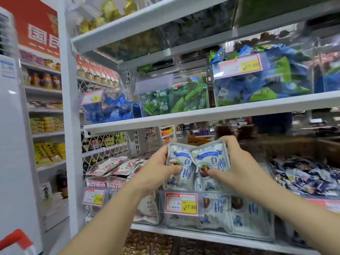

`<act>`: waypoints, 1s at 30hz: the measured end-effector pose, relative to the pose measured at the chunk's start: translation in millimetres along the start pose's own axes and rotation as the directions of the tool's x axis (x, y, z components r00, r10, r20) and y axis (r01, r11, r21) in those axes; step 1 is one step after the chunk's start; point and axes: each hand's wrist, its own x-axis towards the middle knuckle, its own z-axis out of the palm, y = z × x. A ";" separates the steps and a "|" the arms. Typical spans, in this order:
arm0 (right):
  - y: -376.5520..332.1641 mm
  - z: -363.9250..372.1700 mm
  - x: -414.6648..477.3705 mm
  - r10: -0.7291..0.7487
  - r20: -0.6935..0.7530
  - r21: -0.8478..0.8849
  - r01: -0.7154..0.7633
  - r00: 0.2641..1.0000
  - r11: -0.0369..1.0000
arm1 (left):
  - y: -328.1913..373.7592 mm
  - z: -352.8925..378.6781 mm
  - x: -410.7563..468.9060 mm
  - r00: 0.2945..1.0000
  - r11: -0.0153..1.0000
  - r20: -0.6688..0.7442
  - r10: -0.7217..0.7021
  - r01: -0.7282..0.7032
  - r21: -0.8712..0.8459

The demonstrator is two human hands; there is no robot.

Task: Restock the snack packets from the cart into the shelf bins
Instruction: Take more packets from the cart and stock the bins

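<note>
Two white-and-blue plum snack packets stand side by side over a clear shelf bin (162,208). My left hand (158,168) grips the left packet (181,159) at its left edge, thumb on the front. My right hand (233,162) holds the right packet (213,161) from the right, thumb on its plum picture. Both packets are upright, their lower ends inside the bin's top. More of the same packets (237,212) fill the bin behind a price tag (181,202) reading 17.80.
A bin of pink-and-white packets (114,166) sits to the left, a bin of dark blue-and-white packets (303,175) to the right. The shelf above holds bins of blue and green packets (173,100). A red cart handle (15,238) shows at bottom left beside a white unit (11,126).
</note>
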 end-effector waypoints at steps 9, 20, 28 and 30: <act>-1.6 7.8 -7.9 0.055 0.021 -0.169 -0.051 0.998 0.984 | 3.7 9.3 -10.9 0.999 0.933 0.041 -0.006 -0.009 0.359; 3.8 3.6 -6.5 0.041 0.162 -0.326 0.014 0.986 0.945 | 11.6 1.4 -7.8 0.989 0.265 0.121 0.090 -0.141 0.954; -8.3 2.8 3.6 0.065 0.325 -0.425 0.084 0.944 0.901 | 22.2 -7.0 -5.3 0.988 0.627 0.152 -0.035 -0.097 0.773; -9.5 2.7 5.7 0.081 0.356 -0.455 0.097 0.931 0.885 | 28.8 -8.6 0.3 0.980 0.668 0.195 -0.035 -0.122 0.734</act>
